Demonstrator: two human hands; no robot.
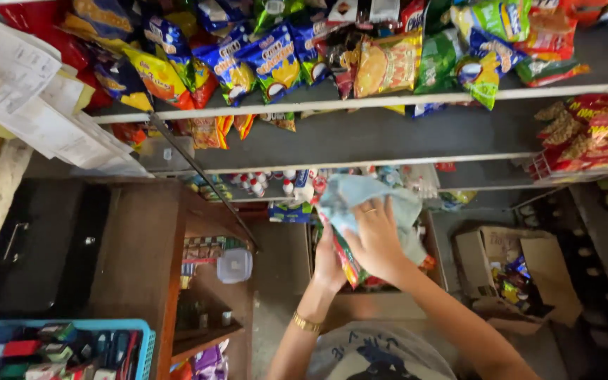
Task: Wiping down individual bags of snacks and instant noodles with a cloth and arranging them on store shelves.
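Right hand (pixel 376 239) presses blue cloth (pixel 360 197) on snack packet (pixel 346 259) — left hand (pixel 328 267) grips packet beneath, near shelf edge (pixel 360 165).

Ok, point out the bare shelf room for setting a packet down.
Bare grey shelf runs below the hanging snack packets, left of the red packets. The top shelf is crowded. Both hands are full: left hand with a packet, right hand with a blue cloth.
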